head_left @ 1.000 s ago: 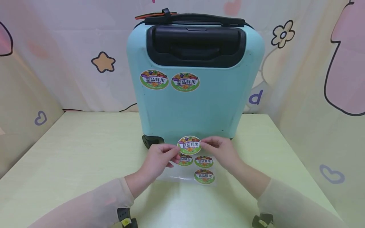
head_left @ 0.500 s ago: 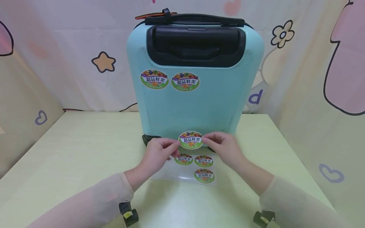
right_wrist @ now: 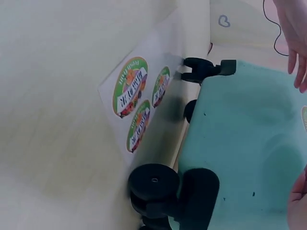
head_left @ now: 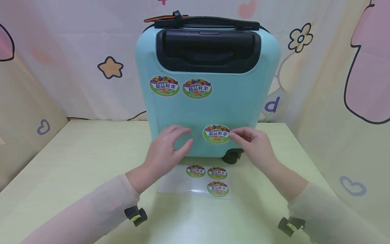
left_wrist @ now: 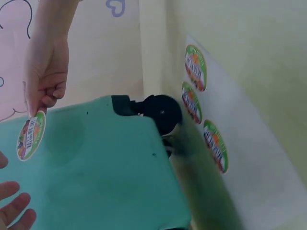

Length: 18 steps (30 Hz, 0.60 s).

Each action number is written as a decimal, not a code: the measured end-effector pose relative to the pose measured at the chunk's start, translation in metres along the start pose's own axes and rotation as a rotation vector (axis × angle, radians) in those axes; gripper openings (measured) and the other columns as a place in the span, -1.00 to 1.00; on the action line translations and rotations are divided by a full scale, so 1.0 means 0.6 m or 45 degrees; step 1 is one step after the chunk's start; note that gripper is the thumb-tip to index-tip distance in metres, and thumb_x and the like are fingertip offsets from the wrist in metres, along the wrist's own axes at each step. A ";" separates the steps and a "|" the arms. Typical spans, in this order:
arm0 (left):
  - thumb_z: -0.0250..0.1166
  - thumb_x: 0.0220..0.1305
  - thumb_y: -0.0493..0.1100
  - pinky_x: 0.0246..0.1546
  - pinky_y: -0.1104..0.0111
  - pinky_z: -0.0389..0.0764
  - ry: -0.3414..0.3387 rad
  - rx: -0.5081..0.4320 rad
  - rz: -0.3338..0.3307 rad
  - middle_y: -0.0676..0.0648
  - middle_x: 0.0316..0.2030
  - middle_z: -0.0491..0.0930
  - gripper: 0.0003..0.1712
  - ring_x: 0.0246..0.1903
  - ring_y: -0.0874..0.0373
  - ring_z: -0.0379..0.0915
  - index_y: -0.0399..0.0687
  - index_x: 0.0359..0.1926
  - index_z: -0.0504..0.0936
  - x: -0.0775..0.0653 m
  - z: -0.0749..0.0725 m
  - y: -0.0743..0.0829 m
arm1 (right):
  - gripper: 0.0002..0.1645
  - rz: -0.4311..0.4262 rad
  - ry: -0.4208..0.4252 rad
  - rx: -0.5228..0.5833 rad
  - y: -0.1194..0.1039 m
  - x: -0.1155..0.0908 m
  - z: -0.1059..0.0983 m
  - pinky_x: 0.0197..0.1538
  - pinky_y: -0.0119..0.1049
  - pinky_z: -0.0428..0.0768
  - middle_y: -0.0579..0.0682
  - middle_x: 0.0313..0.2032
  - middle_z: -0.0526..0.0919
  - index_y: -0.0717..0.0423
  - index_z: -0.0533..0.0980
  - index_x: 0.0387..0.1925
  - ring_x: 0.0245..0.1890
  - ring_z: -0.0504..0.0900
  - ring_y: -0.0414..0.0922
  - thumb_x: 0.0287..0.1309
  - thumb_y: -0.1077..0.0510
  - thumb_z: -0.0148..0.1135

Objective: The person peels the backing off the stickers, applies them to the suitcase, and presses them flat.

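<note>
My right hand (head_left: 256,144) pinches the right edge of an oval fruit sticker (head_left: 216,134) between thumb and fingers. The sticker is in front of the lower part of a light blue suitcase (head_left: 182,115); in the left wrist view the sticker (left_wrist: 31,136) looks tilted off the surface. My left hand (head_left: 166,149) is left of that sticker, thumb and fingers spread, holding nothing. Two matching stickers, a left one (head_left: 164,86) and a right one (head_left: 197,88), are stuck on the suitcase below its black handle recess. A backing sheet (head_left: 175,183) with 3 stickers lies on the table.
The suitcase stands upright on the pale table (head_left: 91,156), a black wheel (head_left: 232,156) showing at its lower right. Its black carry handle (head_left: 210,22) is on top. A patterned cloth (head_left: 76,67) hangs behind and at the sides. A thin cable (head_left: 136,115) runs along the back.
The sticker has moved up and right from above the sheet to the suitcase's lower right. My left hand has let go of its left edge and spread its fingers; my right hand still pinches it.
</note>
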<state>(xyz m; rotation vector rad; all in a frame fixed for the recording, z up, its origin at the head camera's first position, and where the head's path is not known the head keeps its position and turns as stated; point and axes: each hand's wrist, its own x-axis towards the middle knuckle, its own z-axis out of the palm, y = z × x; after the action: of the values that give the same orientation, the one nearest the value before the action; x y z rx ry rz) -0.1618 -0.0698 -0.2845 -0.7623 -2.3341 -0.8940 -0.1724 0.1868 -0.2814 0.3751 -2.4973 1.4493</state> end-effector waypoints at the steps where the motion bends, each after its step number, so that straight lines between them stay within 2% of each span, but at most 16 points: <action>1: 0.21 0.22 -0.08 -0.10 0.21 0.51 0.026 0.052 0.055 -0.06 -0.07 0.56 -0.65 -0.03 0.07 0.44 -0.15 -0.03 0.61 0.005 -0.001 0.000 | -0.66 0.000 0.007 -0.006 -0.003 0.001 -0.003 -0.21 -0.50 0.52 0.15 -0.24 0.66 0.26 0.60 -0.16 -0.25 0.58 -0.06 0.19 0.05 0.22; 4: 0.23 0.18 -0.05 -0.01 0.17 0.44 0.114 0.199 0.241 -0.12 -0.05 0.53 -0.58 -0.02 -0.01 0.42 -0.17 0.01 0.58 0.022 -0.005 0.002 | -0.65 -0.005 0.029 -0.028 -0.010 0.003 -0.013 -0.22 -0.50 0.51 0.15 -0.24 0.66 0.24 0.60 -0.16 -0.26 0.56 -0.10 0.20 0.03 0.21; 7: 0.25 0.13 -0.03 -0.01 0.13 0.41 0.208 0.348 0.426 -0.16 -0.03 0.51 -0.52 -0.02 -0.06 0.41 -0.18 0.04 0.54 0.046 -0.010 0.007 | -0.65 -0.033 0.058 -0.046 -0.019 0.005 -0.023 -0.26 -0.50 0.50 0.16 -0.25 0.66 0.24 0.60 -0.16 -0.30 0.53 -0.13 0.20 0.02 0.20; 10: 0.25 0.11 0.00 0.03 0.05 0.35 0.288 0.507 0.557 -0.22 0.03 0.45 -0.44 0.05 -0.12 0.34 -0.18 0.10 0.49 0.074 -0.016 0.015 | -0.66 -0.093 0.112 -0.060 -0.029 0.011 -0.034 -0.32 -0.51 0.48 0.16 -0.28 0.65 0.24 0.61 -0.16 -0.36 0.50 -0.15 0.19 0.04 0.21; 14: 0.20 0.13 0.08 0.18 -0.05 0.15 0.330 0.662 0.596 -0.25 0.19 0.31 -0.33 0.21 -0.14 0.16 -0.15 0.21 0.38 0.111 -0.023 0.027 | -0.68 -0.154 0.183 -0.053 -0.043 0.020 -0.048 -0.37 -0.53 0.46 0.15 -0.31 0.64 0.24 0.61 -0.16 -0.40 0.46 -0.16 0.19 0.07 0.22; 18: 0.16 0.15 0.17 0.26 -0.06 -0.02 0.330 0.727 0.544 -0.23 0.31 0.18 -0.22 0.31 -0.09 0.01 -0.13 0.30 0.27 0.138 -0.027 0.035 | -0.67 -0.170 0.208 -0.031 -0.054 0.029 -0.058 -0.36 -0.54 0.46 0.16 -0.31 0.62 0.25 0.60 -0.13 -0.40 0.44 -0.16 0.19 0.08 0.21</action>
<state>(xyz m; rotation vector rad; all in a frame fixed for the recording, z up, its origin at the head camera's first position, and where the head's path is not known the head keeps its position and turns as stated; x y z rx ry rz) -0.2022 -0.0423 -0.2124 -0.7910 -1.9387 -0.1154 -0.1757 0.1997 -0.2323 0.3937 -2.3130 1.3401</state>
